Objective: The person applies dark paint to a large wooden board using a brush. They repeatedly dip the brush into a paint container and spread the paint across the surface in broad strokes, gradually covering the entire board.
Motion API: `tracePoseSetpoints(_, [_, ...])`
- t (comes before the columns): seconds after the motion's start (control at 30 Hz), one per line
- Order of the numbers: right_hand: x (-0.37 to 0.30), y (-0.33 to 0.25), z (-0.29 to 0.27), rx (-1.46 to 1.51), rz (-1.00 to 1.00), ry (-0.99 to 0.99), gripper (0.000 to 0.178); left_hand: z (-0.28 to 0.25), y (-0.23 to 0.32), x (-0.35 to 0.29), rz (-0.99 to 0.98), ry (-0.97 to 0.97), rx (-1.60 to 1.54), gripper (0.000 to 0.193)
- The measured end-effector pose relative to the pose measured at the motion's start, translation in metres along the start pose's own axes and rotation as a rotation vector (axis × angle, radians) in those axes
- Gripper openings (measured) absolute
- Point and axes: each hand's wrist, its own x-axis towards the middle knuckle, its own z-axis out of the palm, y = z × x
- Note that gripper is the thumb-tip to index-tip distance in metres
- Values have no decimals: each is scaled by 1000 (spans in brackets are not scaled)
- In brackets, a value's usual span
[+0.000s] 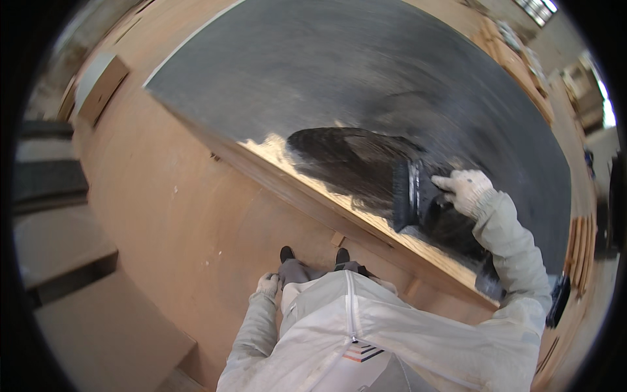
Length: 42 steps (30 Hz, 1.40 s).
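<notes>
My right hand (465,189), in a white knit glove, is closed around the handle of a wide black brush (408,196). One finger points out toward the brush head, which is pressed on a large dark-coated board (313,65). A wet black patch (353,153) spreads to the left of the brush. Along the board's near edge runs a strip of bare, light wood (366,212). My left hand (268,285), also gloved, hangs beside my left thigh, away from the board. Its fingers look curled, with nothing visible in them.
At the left stand stacked panels or boxes (59,242). A pale block (101,81) lies on the brown floor (157,196) at the far left. Wooden strips (578,251) lie at the right, near a black object (558,302). More planks (513,62) lie beyond the board.
</notes>
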Motion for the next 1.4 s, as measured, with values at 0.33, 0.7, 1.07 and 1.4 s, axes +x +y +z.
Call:
tracePoseSetpoints(0.33, [209,-122,-107,-121,-242,-31,49,19,-190,-116,-346,227,-118,35])
tracePoseSetpoints(0.7, [265,-208,-151,-440,-558,-130,48,51,-188,-86,-162,240,-436,39])
tracePoseSetpoints(1.07, [314,-263,-171,-623,-754,59,47,7,-168,-77,-271,333,-354,31])
tracePoseSetpoints(1.4, [318,-266,-158,-472,-562,-7,38,48,-186,-118,-353,306,-208,36])
